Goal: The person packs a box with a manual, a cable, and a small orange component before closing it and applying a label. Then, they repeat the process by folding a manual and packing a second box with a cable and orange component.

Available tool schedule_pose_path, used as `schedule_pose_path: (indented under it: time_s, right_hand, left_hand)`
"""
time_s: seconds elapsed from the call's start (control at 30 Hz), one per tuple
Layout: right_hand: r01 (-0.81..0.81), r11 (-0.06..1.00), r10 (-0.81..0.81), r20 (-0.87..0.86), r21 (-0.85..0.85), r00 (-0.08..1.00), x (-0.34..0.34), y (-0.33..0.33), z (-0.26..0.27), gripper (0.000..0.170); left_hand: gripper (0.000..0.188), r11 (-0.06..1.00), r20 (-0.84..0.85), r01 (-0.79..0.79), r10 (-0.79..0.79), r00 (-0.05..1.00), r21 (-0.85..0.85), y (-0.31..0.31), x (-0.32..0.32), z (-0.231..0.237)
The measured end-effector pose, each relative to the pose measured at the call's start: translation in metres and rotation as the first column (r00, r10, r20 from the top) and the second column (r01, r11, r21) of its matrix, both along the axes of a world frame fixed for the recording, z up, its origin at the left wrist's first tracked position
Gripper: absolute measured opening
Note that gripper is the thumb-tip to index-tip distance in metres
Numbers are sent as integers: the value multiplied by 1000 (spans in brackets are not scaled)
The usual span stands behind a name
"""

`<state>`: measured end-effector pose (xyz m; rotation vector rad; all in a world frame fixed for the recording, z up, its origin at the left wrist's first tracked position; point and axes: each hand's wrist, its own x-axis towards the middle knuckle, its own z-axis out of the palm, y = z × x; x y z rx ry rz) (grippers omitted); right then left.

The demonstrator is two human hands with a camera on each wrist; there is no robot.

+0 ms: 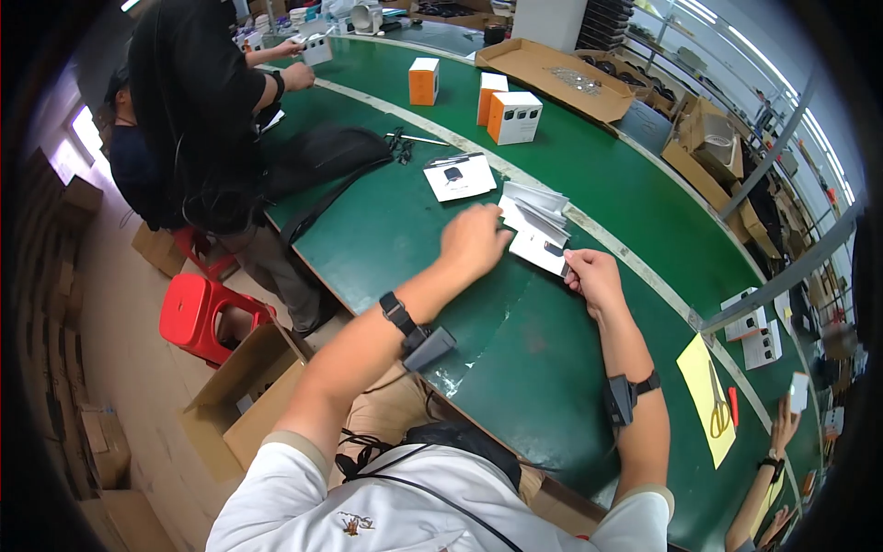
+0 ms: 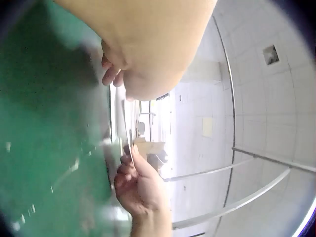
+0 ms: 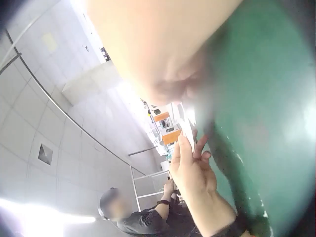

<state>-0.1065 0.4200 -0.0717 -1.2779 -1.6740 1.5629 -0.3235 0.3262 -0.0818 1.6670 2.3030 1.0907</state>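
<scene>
A white printed sheet with a small dark picture lies between my two hands, close over the green table. My right hand pinches its right edge between thumb and fingers. At the other end is my left hand; in the right wrist view the left thumb and fingers hold the sheet's edge. Just behind it, folded white pieces stand partly raised. Left of these lies a stack of white printed pieces with a dark device pictured on top.
Orange-and-white boxes stand across the table. To the right are scissors on yellow paper. A black bag lies at the left, near a standing person. A red stool and an open carton are on the floor.
</scene>
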Motion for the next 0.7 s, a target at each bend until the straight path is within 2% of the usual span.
schedule_pose_path:
  time_s: [0.03, 0.07, 0.1, 0.13, 0.2, 0.3, 0.37, 0.43, 0.47, 0.5, 0.53, 0.57, 0.6, 0.63, 0.67, 0.7]
  right_hand:
    - [28, 999, -27, 18, -31, 999, 0, 8, -4, 20]
    - [57, 996, -55, 36, -63, 998, 1, 16, -9, 20]
    - [67, 990, -66, 9, -121, 998, 1, 24, -16, 20]
    - [73, 990, -73, 4, -122, 997, -1, 31, -21, 20]
    - [82, 992, -81, 11, -97, 997, -7, 41, -24, 18]
    - [138, 981, -150, -80, -137, 985, -11, 45, -26, 22]
    - [182, 971, -204, -140, -154, 969, -10, 45, -31, 25]
    - [216, 976, -217, 41, 36, 975, -5, 31, -15, 31]
    - [215, 976, -216, 41, 35, 975, -1, 24, -6, 31]
    - [148, 984, -155, 62, 97, 986, 3, 16, 3, 33]
    - [82, 984, -96, 87, 159, 992, 6, 9, 12, 36]
    - [86, 983, -101, 89, 161, 991, 9, 2, 18, 36]
    - [65, 980, -62, -23, 188, 998, 10, -6, 22, 40]
    - [45, 975, -18, -127, 217, 992, 11, -12, 28, 45]
    - [46, 975, -21, -113, 219, 993, 10, -18, 34, 45]
    - [32, 970, 24, -226, 240, 974, 9, -25, 40, 50]
  left_hand:
    - [35, 995, -185, -50, 34, 982, -84, 3, -11, 6]
    - [26, 987, -409, -131, 82, 909, -93, 8, -21, 12]
    - [17, 985, -592, -173, 140, 794, 1, 16, -37, 5]
    - [18, 974, -707, -194, 218, 673, 116, 24, -53, -8]
    - [14, 961, -704, -254, 108, 702, -106, 26, -67, -10]
    - [10, 973, -728, -182, 23, 685, -140, 24, -77, -9]
    - [10, 974, -709, -190, 47, 703, -125, 22, -81, -11]
    - [10, 973, -683, -202, 73, 727, -111, 17, -86, -7]
    - [9, 980, -631, -196, 140, 763, -21, 13, -89, -2]
    - [9, 978, -570, -195, 200, 797, 71, 10, -88, 6]
    - [9, 978, -569, -194, 199, 798, 71, 6, -82, 19]
    - [9, 972, -259, -141, 188, 948, 190, 2, -73, 31]
    - [11, 941, 78, -128, 109, 991, 314, -2, -62, 44]
    - [16, 960, 409, -30, -91, 908, 279, -6, -46, 51]
    - [19, 956, 554, 86, -234, 799, 280, -4, -35, 44]
    - [20, 953, 596, 176, -292, 748, 247, -7, -18, 44]
